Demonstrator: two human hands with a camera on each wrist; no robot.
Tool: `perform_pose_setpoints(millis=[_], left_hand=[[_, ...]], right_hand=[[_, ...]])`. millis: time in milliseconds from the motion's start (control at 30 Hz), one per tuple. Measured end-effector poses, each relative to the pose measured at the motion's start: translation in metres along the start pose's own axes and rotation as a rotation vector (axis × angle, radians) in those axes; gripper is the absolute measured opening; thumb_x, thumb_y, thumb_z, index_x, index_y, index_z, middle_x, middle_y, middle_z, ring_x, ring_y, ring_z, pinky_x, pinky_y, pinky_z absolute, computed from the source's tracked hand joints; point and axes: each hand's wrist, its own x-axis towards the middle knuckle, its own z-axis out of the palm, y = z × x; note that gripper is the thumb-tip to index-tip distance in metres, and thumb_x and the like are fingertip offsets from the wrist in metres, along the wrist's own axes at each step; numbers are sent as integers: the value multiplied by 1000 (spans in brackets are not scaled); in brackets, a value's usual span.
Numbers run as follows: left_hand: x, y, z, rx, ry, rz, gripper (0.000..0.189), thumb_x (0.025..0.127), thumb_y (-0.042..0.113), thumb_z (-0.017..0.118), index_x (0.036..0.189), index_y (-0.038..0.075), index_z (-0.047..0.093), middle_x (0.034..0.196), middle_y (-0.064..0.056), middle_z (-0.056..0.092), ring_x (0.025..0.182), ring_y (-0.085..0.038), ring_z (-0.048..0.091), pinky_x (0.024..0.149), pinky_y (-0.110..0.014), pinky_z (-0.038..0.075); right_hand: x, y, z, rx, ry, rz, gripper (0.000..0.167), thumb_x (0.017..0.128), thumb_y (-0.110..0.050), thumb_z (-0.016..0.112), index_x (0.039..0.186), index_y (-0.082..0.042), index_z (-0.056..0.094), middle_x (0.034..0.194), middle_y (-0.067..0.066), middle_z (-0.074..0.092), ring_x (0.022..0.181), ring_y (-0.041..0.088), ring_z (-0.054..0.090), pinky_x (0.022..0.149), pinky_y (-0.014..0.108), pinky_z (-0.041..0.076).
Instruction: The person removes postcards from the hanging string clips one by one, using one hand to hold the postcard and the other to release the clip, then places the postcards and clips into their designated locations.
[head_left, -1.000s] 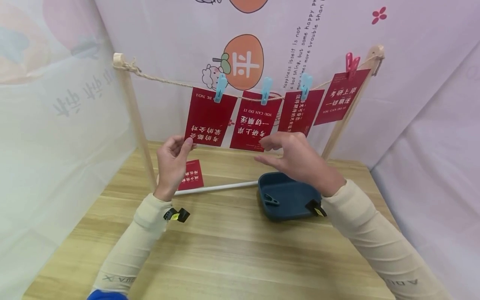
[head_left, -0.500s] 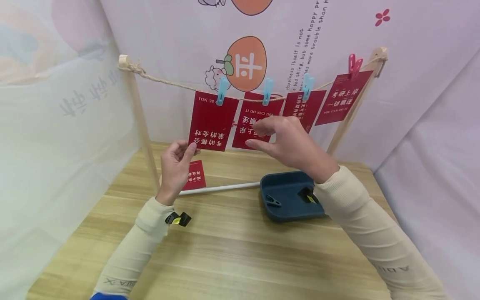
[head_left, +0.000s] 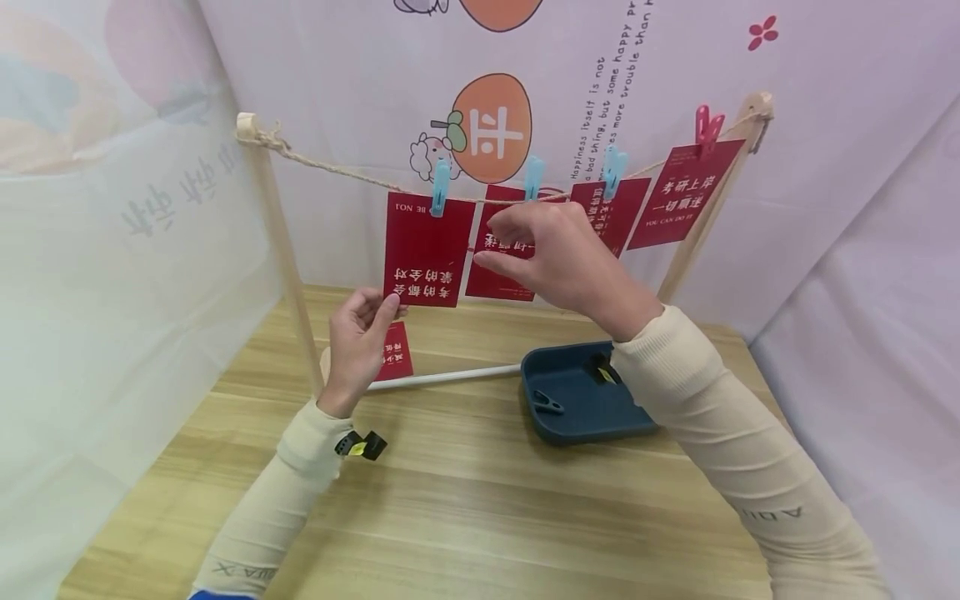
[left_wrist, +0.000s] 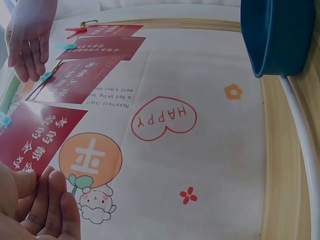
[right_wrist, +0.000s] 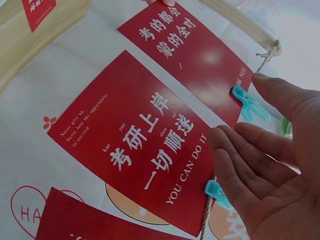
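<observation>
My left hand (head_left: 358, 346) pinches the lower left corner of a red card (head_left: 428, 250) between thumb and fingers. A light blue clothespin (head_left: 441, 189) fixes that card's top to a twine line (head_left: 330, 167). In front of a second red card (head_left: 501, 275), my right hand (head_left: 558, 254) hovers with nothing between its thumb and fingers. The right wrist view shows its thumb near the first card's blue clothespin (right_wrist: 250, 106). Further right along the line hang a third red card (head_left: 611, 212) on a blue clothespin and a fourth card (head_left: 682, 196) on a pink clothespin (head_left: 707, 133).
Wooden posts (head_left: 279, 250) hold up the twine at either side. Below, a dark blue tray (head_left: 592, 425) with a dark clothespin (head_left: 547, 402) stands on the wooden table (head_left: 465, 500). Another red card (head_left: 397, 350) lies behind my left hand, by a white rod (head_left: 450, 377).
My right hand has risen and moved left, from beside the second card's lower edge to in front of its upper part. My left hand keeps the first card's corner and shifts slightly right and down.
</observation>
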Motion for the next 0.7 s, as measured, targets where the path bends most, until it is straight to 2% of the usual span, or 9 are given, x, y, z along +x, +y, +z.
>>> perform_pose_setpoints(millis=[367,700], left_hand=[[-4,1,2,-1,-5,0,23,107,11,62,114,-11,63,107,-33,73,90,-3,74,91,-21,62],[-6,-2,5,13,-10,-20,23,107,13,62,112,-9,64,105,-31,74,92,-15,75,91,-19,61]], right_hand=[[13,-9,-4,-20,35,-64,52,91,-33,84,135,-8,71,131,11,75,120,27,74,102,41,62],[30,-15,-8,-25,49,-34,53,95,-37,79,139,-10,68,136,8,74,123,24,73,105,36,60]])
